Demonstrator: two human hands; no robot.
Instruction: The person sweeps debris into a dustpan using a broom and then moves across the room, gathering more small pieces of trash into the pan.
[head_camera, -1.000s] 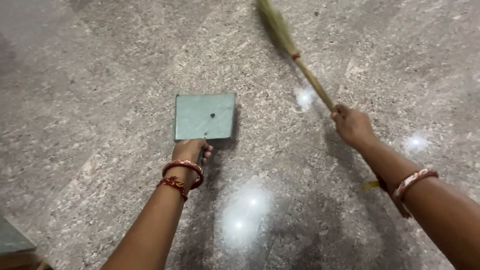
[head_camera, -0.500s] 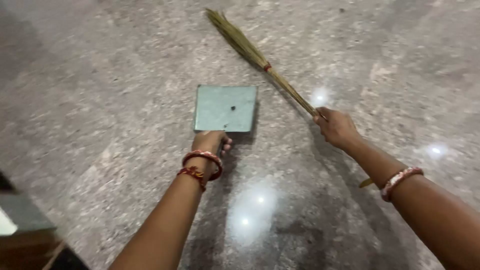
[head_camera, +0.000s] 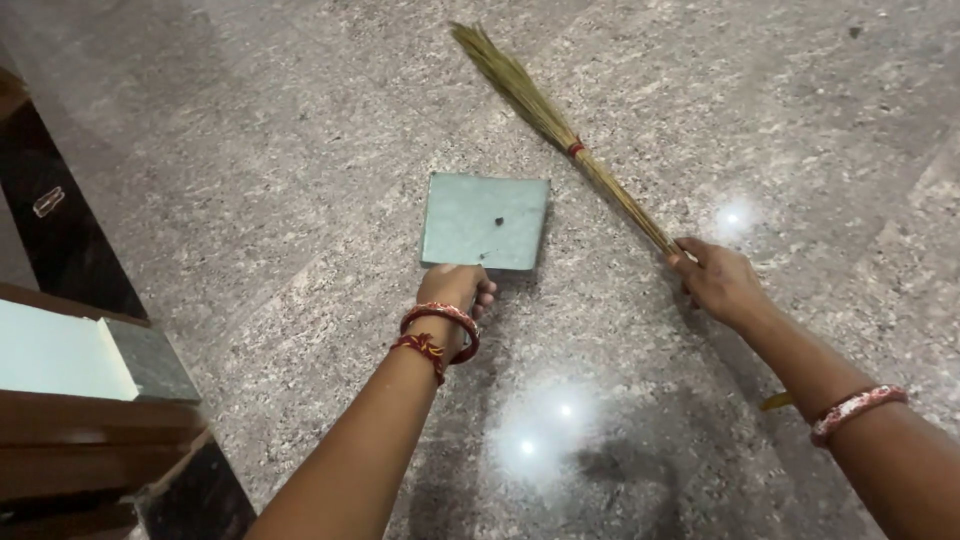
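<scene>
Two hands busy: my left hand (head_camera: 455, 288) is gripping the dustpan (head_camera: 486, 221) handle, pan lying flat on the floor (head_camera: 250, 200) w/ a dark speck (head_camera: 498, 222) inside. Right hand (head_camera: 718, 280) is clenching the broom (head_camera: 560, 130), bristles resting beyond the pan. Sweeping-in stage, I'd say; more strokes toward the pan are needed.

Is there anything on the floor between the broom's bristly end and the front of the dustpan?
Nothing visible. The floor between the broom bristles and the dustpan looks bare; one dark speck already lies on the pan.
</scene>
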